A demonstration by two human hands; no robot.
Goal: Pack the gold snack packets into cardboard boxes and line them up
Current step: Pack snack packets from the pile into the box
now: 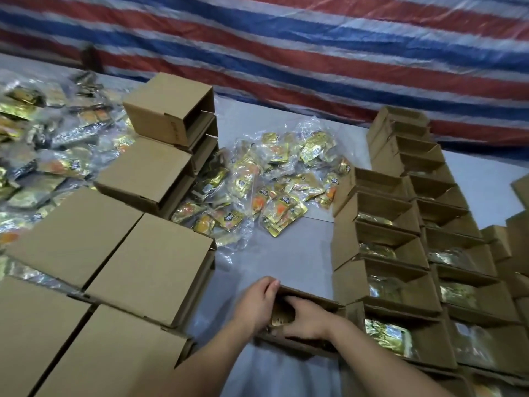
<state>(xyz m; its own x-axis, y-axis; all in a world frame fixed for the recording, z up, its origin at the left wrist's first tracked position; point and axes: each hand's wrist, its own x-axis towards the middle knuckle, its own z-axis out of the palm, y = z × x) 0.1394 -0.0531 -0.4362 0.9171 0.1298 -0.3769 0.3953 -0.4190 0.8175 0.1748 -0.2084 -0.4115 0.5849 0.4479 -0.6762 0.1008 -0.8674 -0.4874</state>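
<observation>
An open cardboard box [312, 300] sits on the grey surface near the bottom middle. My left hand [254, 302] grips its left wall, fingers curled over the rim. My right hand [307, 316] reaches inside the box and presses on a gold snack packet [280, 318] that is mostly hidden under it. A loose heap of gold snack packets [274, 184] in clear plastic bags lies in the middle, farther away.
Two rows of open boxes [400, 253] holding gold packets line the right side. Empty boxes on their sides [154, 262] are stacked at the left. More packets [43, 156] pile at the far left. A red, white and blue striped tarp [315, 47] hangs behind.
</observation>
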